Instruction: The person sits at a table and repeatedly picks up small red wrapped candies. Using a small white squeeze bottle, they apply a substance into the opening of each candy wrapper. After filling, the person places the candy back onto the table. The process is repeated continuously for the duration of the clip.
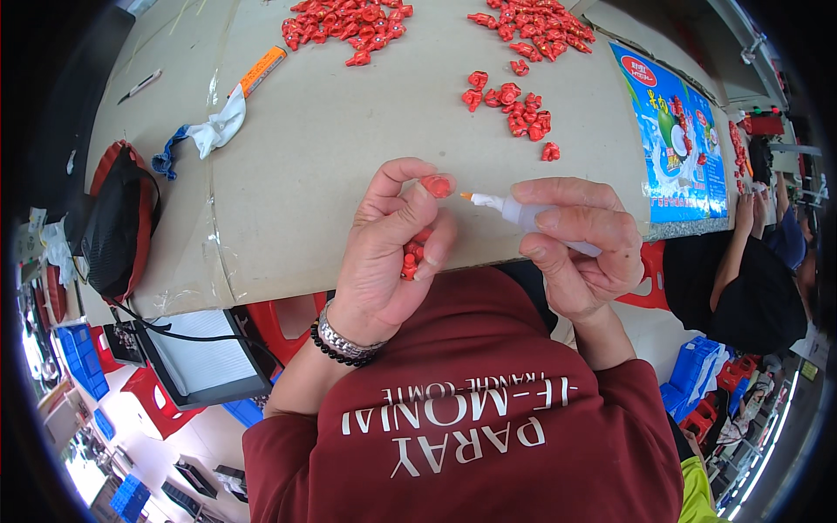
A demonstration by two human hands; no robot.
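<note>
My left hand (384,253) pinches one red piece (438,186), spares tucked in its palm; right hand (580,248) grips the glue bottle (514,211). Squeeze too hard, I'd guess, and glue floods my fingertips.

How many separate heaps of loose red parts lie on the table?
3: one heap at top centre, one heap at top right, and a smaller cluster below it. More may lie beyond the frame.

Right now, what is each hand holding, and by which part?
Left hand pinches one small red plastic piece at its fingertips, more in its palm. Right hand grips the translucent squeeze bottle around its body.
</note>
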